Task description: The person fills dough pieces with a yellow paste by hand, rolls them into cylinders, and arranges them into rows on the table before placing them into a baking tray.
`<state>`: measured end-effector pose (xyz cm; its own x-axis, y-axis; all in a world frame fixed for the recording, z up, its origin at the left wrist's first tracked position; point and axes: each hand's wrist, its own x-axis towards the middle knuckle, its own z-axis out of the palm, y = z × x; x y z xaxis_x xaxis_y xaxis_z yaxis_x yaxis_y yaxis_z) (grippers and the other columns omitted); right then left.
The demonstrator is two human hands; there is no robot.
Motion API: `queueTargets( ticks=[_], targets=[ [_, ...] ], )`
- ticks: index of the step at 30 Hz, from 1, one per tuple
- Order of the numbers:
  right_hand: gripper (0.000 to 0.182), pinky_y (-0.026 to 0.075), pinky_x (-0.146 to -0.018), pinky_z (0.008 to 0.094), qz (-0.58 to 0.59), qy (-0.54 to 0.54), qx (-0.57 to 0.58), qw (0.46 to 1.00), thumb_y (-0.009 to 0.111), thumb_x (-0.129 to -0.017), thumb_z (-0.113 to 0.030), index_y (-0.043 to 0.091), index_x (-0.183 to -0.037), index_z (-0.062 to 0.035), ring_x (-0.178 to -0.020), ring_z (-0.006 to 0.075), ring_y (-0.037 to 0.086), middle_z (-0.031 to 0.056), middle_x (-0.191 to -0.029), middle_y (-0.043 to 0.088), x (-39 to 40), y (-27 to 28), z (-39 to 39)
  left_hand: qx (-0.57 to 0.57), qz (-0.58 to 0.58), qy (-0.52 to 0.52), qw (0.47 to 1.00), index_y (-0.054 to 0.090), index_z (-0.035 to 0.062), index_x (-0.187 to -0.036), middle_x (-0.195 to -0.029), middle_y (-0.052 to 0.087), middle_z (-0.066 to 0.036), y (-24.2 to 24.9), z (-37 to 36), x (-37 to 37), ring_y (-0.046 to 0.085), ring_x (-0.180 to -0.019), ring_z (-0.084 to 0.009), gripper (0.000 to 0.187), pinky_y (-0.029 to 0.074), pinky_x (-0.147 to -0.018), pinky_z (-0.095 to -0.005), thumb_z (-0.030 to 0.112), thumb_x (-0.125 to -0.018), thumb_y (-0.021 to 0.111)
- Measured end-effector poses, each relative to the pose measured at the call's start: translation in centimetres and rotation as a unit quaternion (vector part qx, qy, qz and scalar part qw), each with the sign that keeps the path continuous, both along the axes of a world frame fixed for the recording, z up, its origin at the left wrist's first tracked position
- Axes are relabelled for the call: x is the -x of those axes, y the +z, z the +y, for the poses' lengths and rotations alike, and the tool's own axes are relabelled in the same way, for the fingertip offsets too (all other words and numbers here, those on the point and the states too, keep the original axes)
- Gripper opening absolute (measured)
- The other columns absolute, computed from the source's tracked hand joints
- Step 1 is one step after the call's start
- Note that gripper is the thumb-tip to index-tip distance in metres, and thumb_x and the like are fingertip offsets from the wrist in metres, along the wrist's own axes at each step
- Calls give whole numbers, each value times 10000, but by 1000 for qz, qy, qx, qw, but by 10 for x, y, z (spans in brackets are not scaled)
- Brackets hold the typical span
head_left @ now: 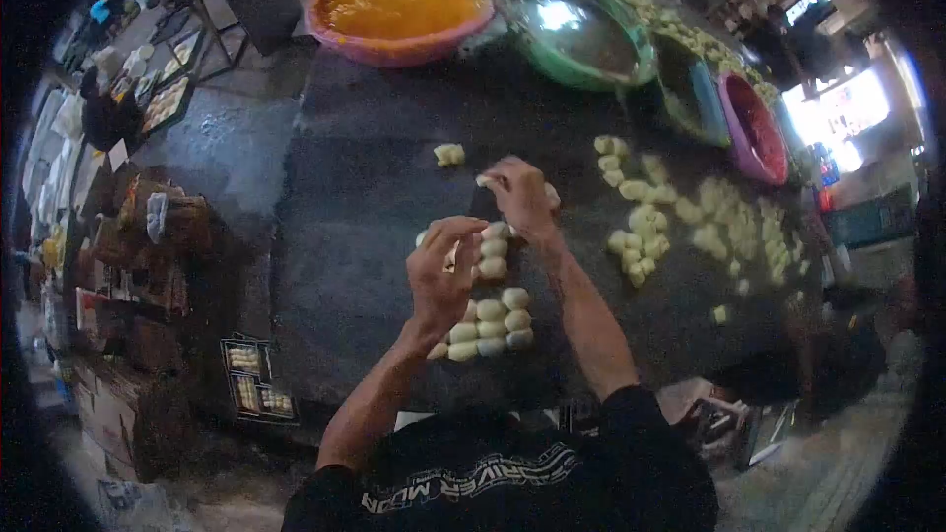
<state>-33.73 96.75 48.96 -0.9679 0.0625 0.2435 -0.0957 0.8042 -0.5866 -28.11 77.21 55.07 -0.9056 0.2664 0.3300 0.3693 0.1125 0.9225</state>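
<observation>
Rows of round pale dough balls [490, 310] lie on the dark table in front of me. My left hand [443, 261] is over the left side of the upper rows, fingers curled, with a small pale bit showing between them. Farther forward and to the right, my right hand [519, 195] has its fingers pinched on a small pale piece of dough [486, 180]. Beyond my hands a small dough clump [449, 155] sits alone. To the right many loose dough pieces [645, 227] are scattered.
Along the table's far edge stand a pink basin [483, 15] of orange liquid, a green basin [631, 64], a blue container [711, 103] and a pink-purple basin [751, 128]. Cardboard boxes [108, 414] are at the left. A tray [258, 379] holds pale pieces at the lower left.
</observation>
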Motion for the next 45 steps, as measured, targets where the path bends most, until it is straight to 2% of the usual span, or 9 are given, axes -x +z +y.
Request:
queueTargets(
  ticks=[5,9,11,14,19,27,36,39,45],
  targets=[
    [297,544,-838,296,-54,81,567,818,743,-844,-158,660,-1082,0,-969,163,646,85,-1124,659,-69,80,-52,91,288,15,953,644,58,-1142,-1127,659,-124,26,-2,39,592,-1158,-305,314,405,-1035,-505,254,-897,654],
    [315,544,-834,282,-148,150,597,774,729,-859,-165,635,-1107,6,-955,142,638,75,-1089,660,-68,78,-49,39,267,-173,947,618,86,-1226,-1210,623,-137,32,7,60,563,-1199,-278,531,296,-1123,-545,481,-872,630],
    [271,543,-816,275,-156,260,782,544,680,-898,-167,632,-1095,12,-930,114,633,67,-1060,661,-46,88,-48,-8,294,-167,941,630,60,-1172,-1155,643,-146,27,10,85,595,-1158,-277,536,339,-1099,-499,501,-869,641],
    [243,522,-746,264,-160,237,682,673,562,-959,-191,642,-1079,5,-914,132,631,84,-1037,664,18,87,-56,-218,27,-74,973,605,13,-1108,-1063,649,-135,6,2,107,644,-960,-218,457,507,-831,-340,426,-914,633],
    [368,476,-881,335,242,124,-116,955,490,-965,-351,650,-1054,-32,-925,227,612,70,-967,634,233,97,-66,-19,-58,197,979,610,7,-1038,-905,655,-94,7,-27,96,627,-851,-175,340,502,-752,-317,334,-991,531],
    [228,507,-640,335,61,489,334,803,578,-881,-277,673,-854,-71,-695,203,632,63,-771,651,340,49,-13,1,-120,186,975,600,23,-1070,-989,643,-86,11,-51,64,613,-900,-161,285,500,-817,-327,288,-991,533],
    [261,549,-696,334,-209,84,648,728,616,-912,-224,647,-1014,14,-797,200,662,53,-967,679,14,108,-16,-257,-244,-109,929,522,14,-1199,-1122,606,-81,-5,10,61,599,-1025,-170,246,515,-896,-335,131,-983,541],
    [230,543,-652,365,-103,-30,390,915,587,-939,-184,646,-1048,10,-762,253,688,108,-904,702,-57,108,-14,-412,-476,-86,773,478,4,-1193,-1065,578,-111,-27,26,47,627,-949,-179,234,555,-867,-334,158,-1016,475],
    [219,504,-572,393,27,-197,55,979,562,-957,-172,638,-1015,26,-678,340,688,209,-730,657,-130,117,-40,-178,-452,-214,848,503,27,-1208,-1014,576,-81,12,21,4,629,-964,-197,293,530,-904,-324,249,-1037,420]
  ],
)
